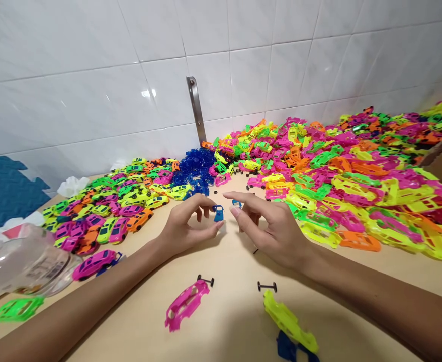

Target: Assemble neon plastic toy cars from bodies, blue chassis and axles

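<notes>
Between the thumb and fingers of my left hand (188,221) is a small blue plastic car-window piece (218,215). My right hand (271,221), close beside it, pinches another blue piece (237,203), partly hidden by the fingers. Nearer to me lies a pink toy car shell (186,304), with a black wheel axle (205,280) at its far end. To its right is a yellow car shell (290,322), with a second wheel axle (267,286) just beyond it. A dark blue plastic piece (296,349) rests against the yellow shell at the bottom edge.
Toy cars with dark windows (107,229) are heaped at left. A blue pile of window pieces (195,168) sits at centre back, and a large heap of bright car shells (341,171) spreads right. A clear plastic container (28,261) stands left; a tiled wall (243,75) rises behind.
</notes>
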`<act>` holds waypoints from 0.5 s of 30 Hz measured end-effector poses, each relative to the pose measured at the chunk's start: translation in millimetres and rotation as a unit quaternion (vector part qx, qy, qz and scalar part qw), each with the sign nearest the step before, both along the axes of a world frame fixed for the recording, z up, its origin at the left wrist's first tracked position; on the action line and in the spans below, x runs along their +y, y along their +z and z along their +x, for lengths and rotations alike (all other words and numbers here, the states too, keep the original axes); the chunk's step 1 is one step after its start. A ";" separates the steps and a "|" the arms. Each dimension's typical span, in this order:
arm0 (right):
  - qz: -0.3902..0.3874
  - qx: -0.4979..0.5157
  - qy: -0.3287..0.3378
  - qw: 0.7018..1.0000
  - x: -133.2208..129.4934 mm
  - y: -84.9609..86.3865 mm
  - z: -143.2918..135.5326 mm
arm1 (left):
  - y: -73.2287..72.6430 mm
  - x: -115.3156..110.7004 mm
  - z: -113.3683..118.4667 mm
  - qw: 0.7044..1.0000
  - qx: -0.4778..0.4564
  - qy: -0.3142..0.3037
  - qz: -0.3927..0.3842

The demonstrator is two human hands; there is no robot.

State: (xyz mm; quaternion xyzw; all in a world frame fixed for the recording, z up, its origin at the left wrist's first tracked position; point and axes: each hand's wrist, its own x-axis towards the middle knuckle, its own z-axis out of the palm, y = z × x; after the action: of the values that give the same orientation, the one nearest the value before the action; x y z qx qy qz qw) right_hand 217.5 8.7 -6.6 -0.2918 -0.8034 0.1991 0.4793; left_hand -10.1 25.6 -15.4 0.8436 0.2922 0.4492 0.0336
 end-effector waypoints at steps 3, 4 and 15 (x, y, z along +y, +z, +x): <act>0.002 0.007 -0.006 1.000 1.5 2.7 1.3 | -0.7 -0.2 0.5 1.000 0.001 0.002 -0.002; 0.002 0.014 -0.012 1.000 2.6 4.2 2.1 | -0.5 -0.3 0.7 1.000 0.002 0.006 -0.002; -0.025 0.044 -0.039 0.998 11.5 10.7 8.2 | -2.3 0.9 -0.8 1.000 -0.006 0.009 -0.010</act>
State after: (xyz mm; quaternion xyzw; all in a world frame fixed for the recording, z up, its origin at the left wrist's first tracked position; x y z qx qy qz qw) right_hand 225.8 20.2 4.2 -0.3257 -0.7642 0.2130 0.5144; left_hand -10.9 26.5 -17.7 0.8379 0.3045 0.4513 0.0395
